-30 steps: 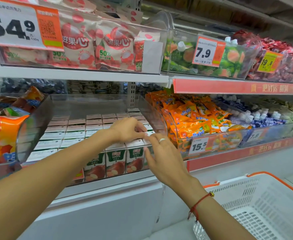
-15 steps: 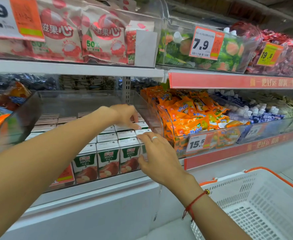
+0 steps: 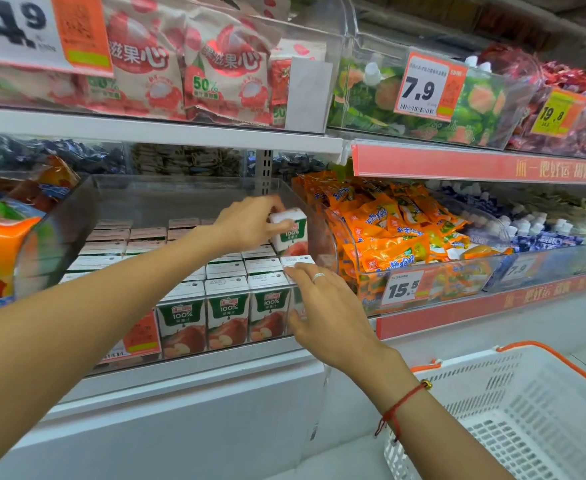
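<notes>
A clear shelf bin [image 3: 180, 192] holds several rows of small apple juice cartons [image 3: 227, 313], green and white with apples on the front. My left hand [image 3: 250, 223] grips one juice carton [image 3: 290, 233] by its top and holds it raised above the back rows at the bin's right side. My right hand [image 3: 322, 306] rests at the bin's front right corner, its fingers spread over the tops of the front cartons and its thumb against the bin's front face. A ring is on one finger and a red string is round the wrist.
A white shopping basket [image 3: 527, 410] with orange handles stands at the lower right. Right of the juice bin lies a bin of orange snack packs [image 3: 388, 233] with a 15.5 price tag. The upper shelf [image 3: 146, 129] overhangs the bins and carries bagged sweets.
My left hand has closed on a carton at the right of the bin and lifted it out of its row. My right hand has stayed at the front corner.
</notes>
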`<state>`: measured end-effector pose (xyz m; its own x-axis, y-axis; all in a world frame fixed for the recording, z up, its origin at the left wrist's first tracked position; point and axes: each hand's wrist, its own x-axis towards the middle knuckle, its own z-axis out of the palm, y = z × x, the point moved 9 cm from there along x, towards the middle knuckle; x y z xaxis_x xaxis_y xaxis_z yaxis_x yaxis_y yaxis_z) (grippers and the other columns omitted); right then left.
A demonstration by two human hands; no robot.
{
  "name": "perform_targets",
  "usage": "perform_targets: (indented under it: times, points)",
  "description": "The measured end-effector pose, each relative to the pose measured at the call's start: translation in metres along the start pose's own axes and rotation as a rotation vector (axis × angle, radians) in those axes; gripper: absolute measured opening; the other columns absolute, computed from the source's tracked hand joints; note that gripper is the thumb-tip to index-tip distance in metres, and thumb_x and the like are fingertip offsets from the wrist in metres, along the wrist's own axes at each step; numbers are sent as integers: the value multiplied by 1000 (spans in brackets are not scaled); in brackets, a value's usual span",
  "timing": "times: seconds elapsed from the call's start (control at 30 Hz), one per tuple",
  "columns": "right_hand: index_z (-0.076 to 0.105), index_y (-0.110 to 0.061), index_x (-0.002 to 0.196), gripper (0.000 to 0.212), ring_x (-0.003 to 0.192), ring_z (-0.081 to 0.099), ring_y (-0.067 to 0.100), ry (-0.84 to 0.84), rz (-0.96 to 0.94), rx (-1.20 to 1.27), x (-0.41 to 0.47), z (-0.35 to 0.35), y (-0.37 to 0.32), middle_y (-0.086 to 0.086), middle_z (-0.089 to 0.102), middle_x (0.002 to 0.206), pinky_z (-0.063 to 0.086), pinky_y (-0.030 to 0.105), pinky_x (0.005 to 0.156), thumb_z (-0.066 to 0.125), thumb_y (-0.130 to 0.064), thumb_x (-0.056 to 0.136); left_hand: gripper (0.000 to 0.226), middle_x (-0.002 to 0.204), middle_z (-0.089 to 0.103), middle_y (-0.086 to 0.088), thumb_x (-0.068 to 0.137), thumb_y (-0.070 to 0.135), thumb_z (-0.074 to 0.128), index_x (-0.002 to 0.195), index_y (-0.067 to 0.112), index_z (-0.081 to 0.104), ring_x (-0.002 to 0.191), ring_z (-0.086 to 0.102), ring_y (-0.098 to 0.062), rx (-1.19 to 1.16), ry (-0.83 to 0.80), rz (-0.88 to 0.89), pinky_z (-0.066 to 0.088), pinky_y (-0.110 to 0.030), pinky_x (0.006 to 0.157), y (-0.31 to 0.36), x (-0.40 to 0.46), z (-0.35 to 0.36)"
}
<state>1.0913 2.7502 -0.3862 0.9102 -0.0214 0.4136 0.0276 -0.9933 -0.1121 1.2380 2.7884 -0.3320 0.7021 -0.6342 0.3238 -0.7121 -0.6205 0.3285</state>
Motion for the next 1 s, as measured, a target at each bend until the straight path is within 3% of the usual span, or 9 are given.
perform_targets:
  times: [0.17, 0.23, 0.3, 0.37, 0.53, 0.63, 0.73, 0.87, 1.0]
  points:
    - [37, -14, 145, 60, 130, 41, 22, -14, -10, -28, 2, 0, -1, 3, 47, 141, 28, 28, 108, 56, -15, 88, 38, 113, 68, -7, 98, 38, 51, 124, 10, 55, 97, 64, -23, -416, 367, -193, 54, -39, 81, -24, -41, -38]
    - [34, -16, 147, 61, 131, 39, 21, -11, -6, 7, 0, -2, -2, 2, 46, 143, 28, 28, 108, 56, -19, 90, 37, 106, 70, -6, 99, 37, 51, 119, 8, 58, 92, 66, -18, -712, 390, -310, 57, -38, 80, -39, -60, -42]
    - [31, -19, 149, 60, 135, 35, 18, 9, -6, 43, -3, -8, -5, -1, 43, 146, 26, 27, 110, 54, -30, 94, 33, 97, 71, -7, 99, 36, 51, 107, 6, 62, 84, 67, -12, -1063, 337, -442, 59, -24, 67, -49, -84, -39]
    - [33, -20, 148, 55, 136, 34, 15, 56, -6, 91, -7, -19, -11, -2, 42, 147, 24, 25, 110, 50, -36, 98, 31, 88, 74, -4, 98, 37, 52, 94, 9, 66, 81, 69, -10, -1216, 281, -524, 58, -19, 61, -52, -113, -42]
    - [51, -29, 133, 34, 118, 47, -2, 66, 199, 761, -16, -34, -34, -11, 54, 133, 34, 10, 93, 35, -28, 104, 32, 82, 77, 2, 95, 43, 54, 93, 16, 71, 76, 73, -8, -1224, 128, -568, 57, -19, 58, -46, -178, -46]
    - [62, -35, 108, 28, 96, 62, -2, -75, 264, 1077, -22, -22, -62, -14, 67, 105, 51, 20, 87, 37, -42, 101, 31, 87, 77, 5, 92, 45, 55, 92, 19, 72, 86, 73, -11, -1107, 91, -496, 59, -21, 65, -36, -203, -39]
    - [68, -27, 98, 26, 91, 69, 11, -164, 260, 1095, -27, -10, -79, -2, 73, 97, 58, 26, 81, 47, -42, 98, 34, 85, 76, 8, 84, 50, 60, 96, 20, 73, 87, 72, -9, -1025, 127, -454, 58, -28, 81, -33, -218, -32]
    - [71, -27, 91, 27, 94, 69, 21, -243, 316, 1058, -32, 2, -76, -1, 74, 97, 56, 33, 86, 52, -47, 95, 31, 89, 77, 7, 88, 45, 60, 103, 20, 71, 83, 72, -4, -1112, 68, -474, 55, -13, 65, -33, -229, -18]
    - [71, -23, 90, 33, 86, 72, 19, -216, 418, 1141, -32, 8, -73, 3, 75, 94, 59, 28, 76, 48, -46, 97, 33, 106, 75, 2, 91, 33, 64, 118, 15, 65, 93, 72, -11, -1213, 49, -495, 58, -19, 76, -32, -231, -10]
